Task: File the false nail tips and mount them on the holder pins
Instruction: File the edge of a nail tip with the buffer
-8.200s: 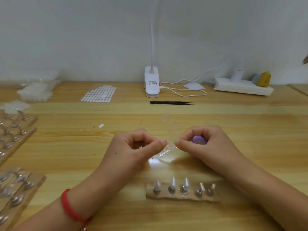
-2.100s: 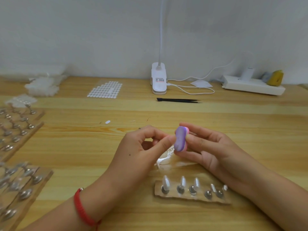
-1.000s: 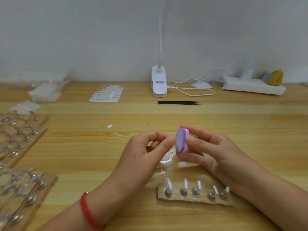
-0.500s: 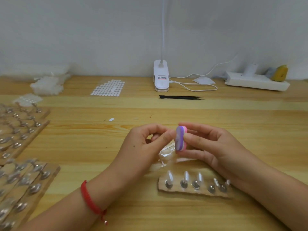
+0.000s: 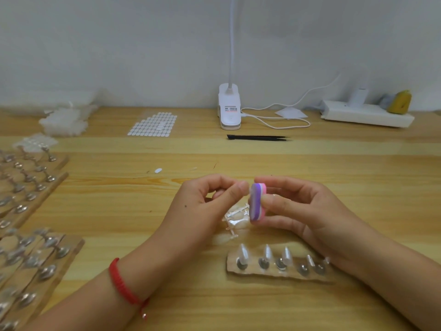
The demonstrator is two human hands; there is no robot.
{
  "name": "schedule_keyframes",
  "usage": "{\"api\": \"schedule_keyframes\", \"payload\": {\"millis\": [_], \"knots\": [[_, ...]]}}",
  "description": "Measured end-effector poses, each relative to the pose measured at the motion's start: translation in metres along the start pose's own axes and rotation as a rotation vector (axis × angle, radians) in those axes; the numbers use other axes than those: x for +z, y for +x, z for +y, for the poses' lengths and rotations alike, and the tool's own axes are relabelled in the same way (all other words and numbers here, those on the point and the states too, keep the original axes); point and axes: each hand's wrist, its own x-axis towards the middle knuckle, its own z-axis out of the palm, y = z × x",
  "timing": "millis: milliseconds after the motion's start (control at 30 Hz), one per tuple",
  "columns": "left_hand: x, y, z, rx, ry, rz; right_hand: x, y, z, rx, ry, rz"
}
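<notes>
My right hand (image 5: 305, 211) grips a small purple and pink buffer block (image 5: 257, 202) upright above the table. My left hand (image 5: 205, 206) pinches something tiny between thumb and forefinger against the block's purple face; the nail tip itself is hidden by my fingertips. Below the hands a clear plastic sprue of nail tips (image 5: 236, 217) lies on the wood. In front of me sits a wooden holder strip (image 5: 279, 265) with several metal pins; three on its left carry clear nail tips.
Several wooden holder boards (image 5: 31, 235) with pins lie at the left edge. At the back are a sheet of white adhesive dots (image 5: 152, 124), a white clip lamp (image 5: 229, 108), black tweezers (image 5: 257, 137) and a white power strip (image 5: 365, 113).
My hands stay together at the block, which has shifted only slightly against my left fingertips. At the earliest frame both hands held the sprue and the block was tucked in my right palm.
</notes>
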Motion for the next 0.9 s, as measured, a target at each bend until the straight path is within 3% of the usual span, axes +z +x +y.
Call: {"api": "schedule_keyframes", "payload": {"millis": [167,267,400,533,667,900], "knots": [[0.0013,-0.0003,0.0028,-0.012,-0.010,-0.041,-0.0043,0.0030,-0.0019,0.010,0.136,0.064],[0.0000,0.0014,0.0017,-0.029,-0.031,0.036,-0.0043,0.0023,-0.0016,0.038,0.059,0.004],[0.0001,-0.0003,0.0033,-0.044,-0.036,-0.066,-0.0047,0.0023,-0.0021,0.044,0.120,0.059],[-0.0003,0.0010,0.0026,-0.044,-0.053,0.020,-0.0006,0.0014,-0.0018,0.024,0.042,0.025],[0.0005,-0.0009,0.0040,-0.056,-0.025,-0.061,-0.0029,0.0027,-0.0020,0.029,0.118,0.055],[0.0000,0.0010,0.0033,-0.048,-0.090,0.037,-0.0003,0.0019,-0.0022,0.025,0.068,0.035]]}}
